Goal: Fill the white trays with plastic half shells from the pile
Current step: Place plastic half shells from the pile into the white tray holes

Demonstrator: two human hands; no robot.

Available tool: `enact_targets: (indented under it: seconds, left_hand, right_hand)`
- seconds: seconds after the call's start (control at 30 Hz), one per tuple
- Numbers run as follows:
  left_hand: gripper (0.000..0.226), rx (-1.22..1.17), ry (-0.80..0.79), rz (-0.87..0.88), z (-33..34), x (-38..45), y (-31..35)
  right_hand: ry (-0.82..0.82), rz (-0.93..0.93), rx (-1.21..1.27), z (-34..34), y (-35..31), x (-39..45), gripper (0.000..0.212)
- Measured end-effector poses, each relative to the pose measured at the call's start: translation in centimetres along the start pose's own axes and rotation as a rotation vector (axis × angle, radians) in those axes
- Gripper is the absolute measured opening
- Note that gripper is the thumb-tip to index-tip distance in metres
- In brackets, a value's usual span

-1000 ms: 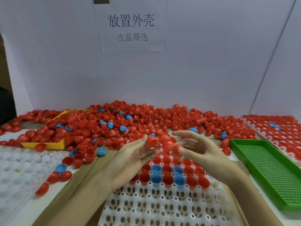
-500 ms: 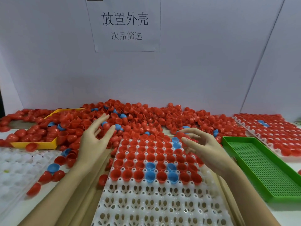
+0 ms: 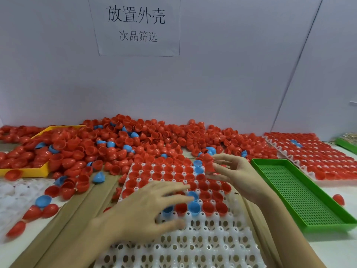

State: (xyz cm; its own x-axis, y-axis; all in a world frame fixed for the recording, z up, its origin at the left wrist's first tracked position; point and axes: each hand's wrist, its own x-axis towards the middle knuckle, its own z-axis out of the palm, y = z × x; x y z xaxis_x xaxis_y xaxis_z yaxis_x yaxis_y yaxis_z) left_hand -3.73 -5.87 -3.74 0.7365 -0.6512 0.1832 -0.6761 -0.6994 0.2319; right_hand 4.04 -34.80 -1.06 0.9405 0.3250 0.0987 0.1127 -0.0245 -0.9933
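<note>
A white tray [image 3: 202, 240] lies in the middle of the desk [image 3: 328, 250], near the person. Its far rows are full of red shells, with a few blue ones mixed in. The near rows have no shells.

The left hand [image 3: 146, 207] is spread flat over the tray, palm down, at the edge of the filled rows. Its fingers [image 3: 173, 200] are straight and a bit blurry. I cannot tell if there is a shell under it.

The right hand [image 3: 231, 171] is up over the far right corner of the tray. It pinches a red shell [image 3: 208, 162] with its thumb and fingertips. The shell is held just beside a blue shell [image 3: 197, 163] that sits in the tray.

Behind the tray is the big pile [image 3: 144, 144] of red shells with some blue ones. It runs along the wall from side to side. A yellow tray [image 3: 29, 171] on the left is heaped with shells too. More loose shells lie by it on the desk.

On the right is a green tray [image 3: 301, 194] with small holes. One red shell lies just beside it on the desk. Farther right is another white tray [image 3: 316, 157] full of red shells. On the far left is one more white tray [image 3: 13, 198].

A paper sign [image 3: 135, 26] hangs on the wall.
</note>
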Motion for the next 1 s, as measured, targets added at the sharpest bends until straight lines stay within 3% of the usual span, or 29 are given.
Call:
enact_targets:
  seconds: [0.17,0.47,0.7,1.0]
  left_hand:
    - [0.067,-0.025,-0.155,0.165,1.1,0.1,3.2]
    - [0.065,0.014,-0.178,0.112,1.0,0.3,2.4]
    - [0.065,-0.001,-0.166,0.096,1.3,0.6,1.6]
    - [0.071,-0.043,-0.171,0.103,1.1,1.0,1.5]
  right_hand:
    - [0.027,-0.055,-0.124,-0.7,-0.2,-0.3,0.015]
    - [-0.137,0.078,-0.451,-4.1,-2.1,-2.0,0.005]
    - [-0.285,0.231,-0.726,-4.0,-2.0,-2.2,0.012]
    - [-0.215,0.150,-0.706,-3.6,-1.6,-1.9,0.017]
